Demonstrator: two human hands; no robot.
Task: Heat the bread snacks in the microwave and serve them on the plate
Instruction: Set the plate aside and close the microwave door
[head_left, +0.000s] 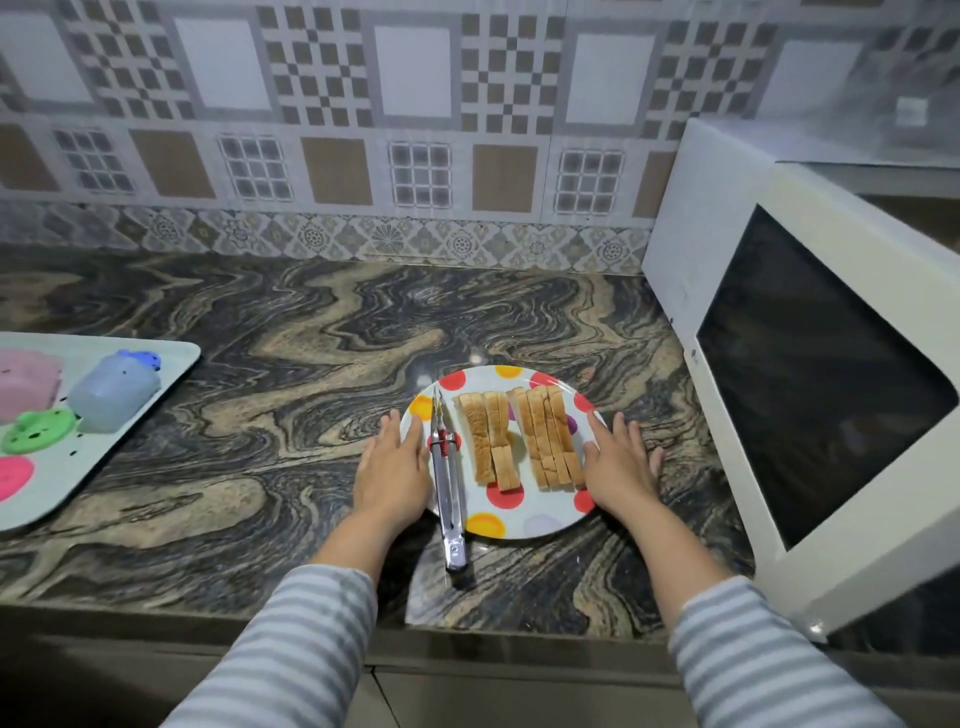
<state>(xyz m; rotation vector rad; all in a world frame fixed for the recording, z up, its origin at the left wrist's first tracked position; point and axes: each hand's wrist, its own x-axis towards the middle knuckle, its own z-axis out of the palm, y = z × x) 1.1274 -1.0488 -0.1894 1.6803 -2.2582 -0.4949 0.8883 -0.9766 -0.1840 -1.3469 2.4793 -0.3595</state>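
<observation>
A white plate with coloured dots (511, 519) sits on the marbled counter. Two rows of bread snack strips (519, 439) lie across its middle. Metal tongs (445, 483) rest along the plate's left side, their handle sticking out over the near rim. My left hand (392, 467) lies flat on the plate's left edge with fingers straight. My right hand (618, 467) lies flat on the right edge, fingers spread. The white microwave (810, 374) stands to the right with its dark-windowed door shut.
A pale tray (171, 364) at the left holds a blue container (117, 389), a pink box and green and pink lids. The tiled wall runs behind the counter. The counter's front edge is just below my forearms.
</observation>
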